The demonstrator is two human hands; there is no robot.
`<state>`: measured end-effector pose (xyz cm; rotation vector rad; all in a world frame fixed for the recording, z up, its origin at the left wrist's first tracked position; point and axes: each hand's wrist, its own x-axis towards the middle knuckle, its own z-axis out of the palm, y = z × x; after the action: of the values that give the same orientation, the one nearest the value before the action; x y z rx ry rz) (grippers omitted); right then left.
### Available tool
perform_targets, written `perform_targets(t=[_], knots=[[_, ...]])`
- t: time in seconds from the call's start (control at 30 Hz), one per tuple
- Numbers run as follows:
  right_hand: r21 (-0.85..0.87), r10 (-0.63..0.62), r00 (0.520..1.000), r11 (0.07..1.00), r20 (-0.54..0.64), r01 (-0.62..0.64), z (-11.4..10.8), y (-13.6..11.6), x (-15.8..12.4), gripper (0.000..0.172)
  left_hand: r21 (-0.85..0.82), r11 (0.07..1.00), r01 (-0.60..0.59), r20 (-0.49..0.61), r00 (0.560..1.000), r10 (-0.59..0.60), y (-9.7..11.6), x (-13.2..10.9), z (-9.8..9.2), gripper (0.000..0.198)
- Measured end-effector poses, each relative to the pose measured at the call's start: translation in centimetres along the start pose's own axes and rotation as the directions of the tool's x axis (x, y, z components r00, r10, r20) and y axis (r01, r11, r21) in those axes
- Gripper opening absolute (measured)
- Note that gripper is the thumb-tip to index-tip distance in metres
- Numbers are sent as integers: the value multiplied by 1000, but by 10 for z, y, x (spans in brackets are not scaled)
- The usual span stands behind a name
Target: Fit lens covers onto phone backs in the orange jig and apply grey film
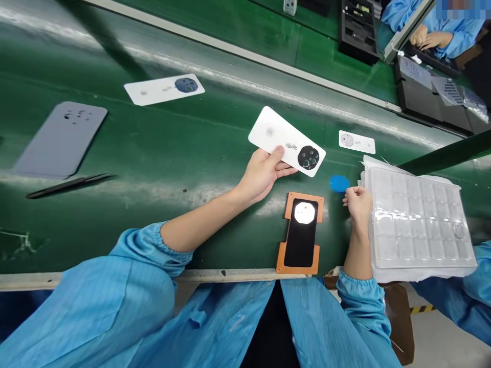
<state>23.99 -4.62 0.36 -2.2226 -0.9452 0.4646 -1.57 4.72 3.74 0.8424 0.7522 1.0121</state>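
Left hand (pixel 263 171) pinches white glossy phone back cover (pixel 286 140) by edge (lens side up); right hand (pixel 358 202), fingers curled w/ nothing clearly held, rests near round blue sticker (pixel 339 183). Keep the grip on edges only, I think.

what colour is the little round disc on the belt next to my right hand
Blue. The round disc lies on the green belt just left of the right hand, seen in the head view.

Three white back covers (pixel 287 140), one grey cover (pixel 61 139), one orange jig (pixel 301 232), one clear tray (pixel 418 220).

Left hand (pixel 261 174) raised in a pinching grip; right hand (pixel 358 204) curled.
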Motion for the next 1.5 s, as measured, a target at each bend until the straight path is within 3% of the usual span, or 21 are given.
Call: perform_targets(t=[0.13, 0.2, 0.27, 0.3, 0.33, 0.4, 0.43, 0.47, 0.53, 0.6, 0.77, 1.07, 1.4, 1.5], knots=[[-172, -26, 999, 985, -23, 22, -11, 1, -11, 25, 99, 995, -14, 64, 998, 8, 8, -9, -5, 51], [-147, -100, 994, 985, -40, 93, -19, -4, -28, 28, 249, 965, -83, 113, 992, 56, 9, -20, -8, 50], [-34, -257, 965, 966, -54, 255, -28, -11, -50, 22, 472, 845, -251, 262, 955, 138, 10, -36, -11, 41], [13, -373, 927, 927, -44, 374, -32, -15, -61, 19, 558, 734, -387, 392, 903, 178, 9, -45, -13, 36], [38, -506, 862, 861, -16, 506, -36, -17, -72, 22, 599, 592, -539, 534, 820, 207, 7, -55, -15, 32], [37, -749, 658, 662, 76, 749, -39, -19, -91, 34, 550, 271, -790, 763, 607, 222, -1, -72, -17, 33], [25, -827, 547, 554, 128, 832, -38, -19, -98, 39, 503, 120, -856, 826, 517, 223, -8, -80, -18, 35], [12, -876, 451, 459, 173, 888, -37, -17, -103, 44, 469, -13, -883, 862, 455, 225, -15, -86, -18, 36], [-18, -918, 330, 334, 219, 942, -32, -11, -107, 48, 432, -195, -880, 893, 387, 231, -29, -93, -18, 34], [-45, -928, 277, 275, 247, 960, -27, -4, -108, 48, 415, -281, -865, 904, 358, 233, -41, -95, -19, 32], [-76, -917, 255, 244, 307, 967, -23, 5, -105, 46, 398, -348, -849, 915, 339, 220, -48, -95, -22, 27], [-140, -897, 234, 195, 375, 971, -22, 3, -102, 40, 438, -301, -847, 899, 410, 154, -44, -86, -31, 26], [-180, -815, 296, 236, 498, 955, -15, 12, -103, 54, 514, -323, -794, 851, 519, 80, -49, -80, -31, 22], [-202, -774, 321, 250, 546, 947, -13, 12, -105, 58, 525, -300, -796, 844, 531, 68, -51, -81, -31, 25]])
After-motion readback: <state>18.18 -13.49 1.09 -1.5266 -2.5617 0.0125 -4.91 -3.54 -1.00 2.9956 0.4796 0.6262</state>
